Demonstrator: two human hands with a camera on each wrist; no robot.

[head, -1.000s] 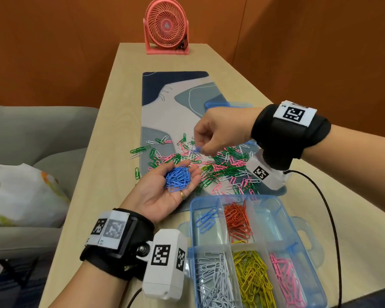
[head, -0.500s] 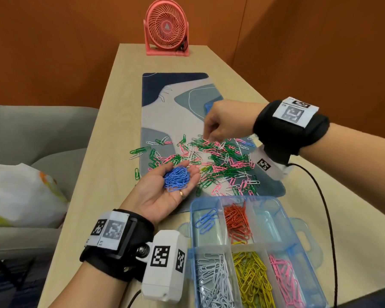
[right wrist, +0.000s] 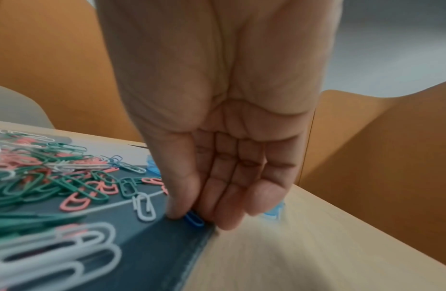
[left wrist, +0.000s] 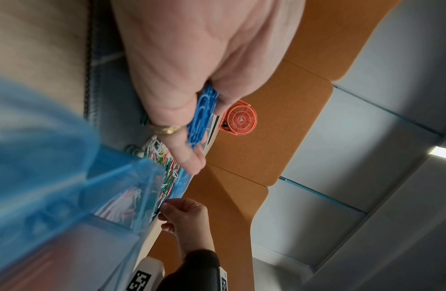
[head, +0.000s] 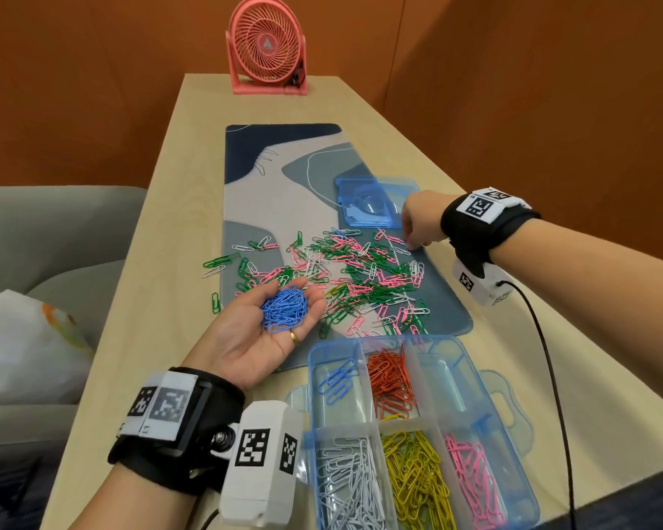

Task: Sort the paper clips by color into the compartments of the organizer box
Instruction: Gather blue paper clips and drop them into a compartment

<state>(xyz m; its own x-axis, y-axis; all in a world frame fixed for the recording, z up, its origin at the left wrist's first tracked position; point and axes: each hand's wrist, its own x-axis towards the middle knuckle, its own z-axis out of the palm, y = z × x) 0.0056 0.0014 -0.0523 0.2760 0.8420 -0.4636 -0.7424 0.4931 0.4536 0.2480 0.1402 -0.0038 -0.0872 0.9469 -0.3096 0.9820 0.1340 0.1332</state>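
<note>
Head view: left hand [head: 263,334] is lying palm up over the near edge of the desk mat [head: 253,154], fingers loosely cupped and cradling a heap of blue clips [head: 286,309]. Right hand [head: 422,219] is reaching to the mat's right edge, fingertips bunched downward at the fringe of the mixed clip pile [head: 360,273], just in front of the blue lid [head: 372,202]. Organizer box [head: 483,399] is sitting near the table's front edge; a few blue clips are lying in its far-left compartment.

Left wrist view: the blue clips are lying against the curled fingers [left wrist: 189,157], ring visible.

Right wrist view: thumb and fingers [right wrist: 227,198] are closing on a single blue clip [right wrist: 194,218]; the clip is lying flat on the mat, between thumb tip and fingertips, touching both
</note>
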